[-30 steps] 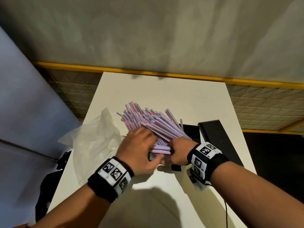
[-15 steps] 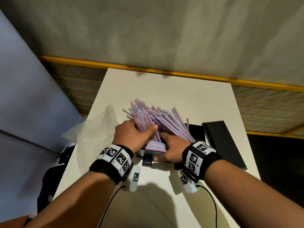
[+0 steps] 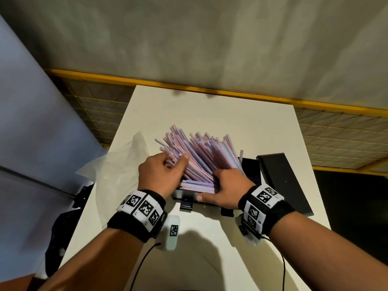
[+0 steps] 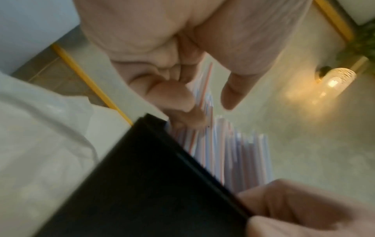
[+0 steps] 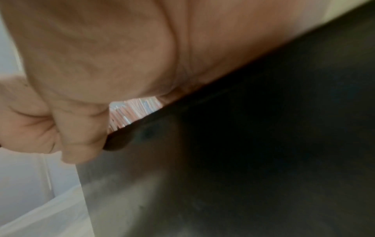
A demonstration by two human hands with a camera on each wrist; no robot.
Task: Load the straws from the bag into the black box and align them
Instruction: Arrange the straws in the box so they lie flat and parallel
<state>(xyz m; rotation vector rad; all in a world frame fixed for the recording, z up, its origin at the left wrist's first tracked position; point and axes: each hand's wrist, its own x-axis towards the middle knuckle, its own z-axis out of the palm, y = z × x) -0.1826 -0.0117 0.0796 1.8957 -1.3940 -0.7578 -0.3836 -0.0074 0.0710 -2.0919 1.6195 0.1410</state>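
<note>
A thick bundle of pink-and-blue striped straws [image 3: 201, 156] leans in the black box [image 3: 184, 195], with the far ends fanned up and away from me. My left hand [image 3: 168, 166] curls round the straws on the bundle's left side, thumb on top. The left wrist view shows those fingers [image 4: 172, 99] hooked on a few straws [image 4: 233, 152] above the box wall [image 4: 142, 184]. My right hand [image 3: 222, 185] holds the box's near right end, thumb along the front wall and fingers hidden over the straws' lower ends. In the right wrist view, straw ends [image 5: 134, 110] show between palm and box [image 5: 263, 128].
The empty clear plastic bag [image 3: 121, 171] lies crumpled at the table's left edge. A flat black lid [image 3: 283, 181] rests to the right of the box. Beyond the straws the white table [image 3: 210, 112] runs to a yellow-edged drop. Wrist cables trail near me.
The bundle has tipped more upright in the box. My left hand slid from the near ends to the bundle's left side. My right hand settled onto the box's near right end.
</note>
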